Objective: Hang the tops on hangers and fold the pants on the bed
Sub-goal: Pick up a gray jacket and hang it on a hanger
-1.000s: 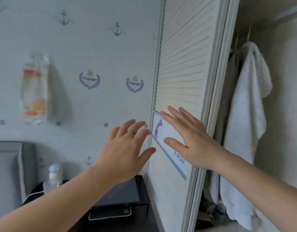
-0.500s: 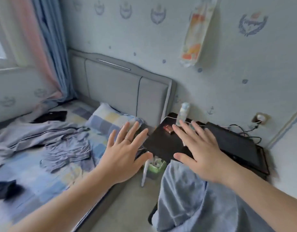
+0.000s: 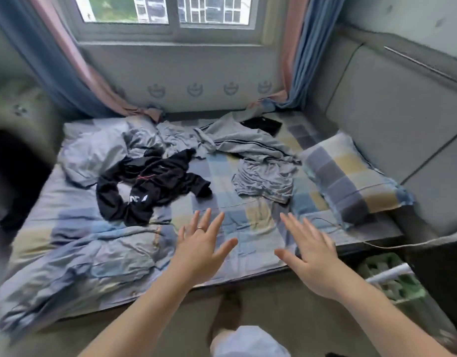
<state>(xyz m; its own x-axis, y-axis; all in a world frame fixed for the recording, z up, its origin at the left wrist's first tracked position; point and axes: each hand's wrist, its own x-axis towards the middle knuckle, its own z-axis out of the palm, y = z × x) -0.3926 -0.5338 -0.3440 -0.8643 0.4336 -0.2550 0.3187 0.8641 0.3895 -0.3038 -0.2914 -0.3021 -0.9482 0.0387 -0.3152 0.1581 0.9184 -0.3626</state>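
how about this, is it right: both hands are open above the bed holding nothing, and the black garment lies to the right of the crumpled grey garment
Not quite. The head view shows the black garment lying to the left of the crumpled grey garment, not to its right. The rest holds: the left hand and the right hand are open above the bed, holding nothing.

Two hands show at the bottom: left hand (image 3: 199,251), right hand (image 3: 310,256). The one bed (image 3: 222,173) has one pillow (image 3: 351,176), one black clothes heap (image 3: 152,184) and two grey clothes: striped grey pants (image 3: 248,144), small grey piece (image 3: 264,181).
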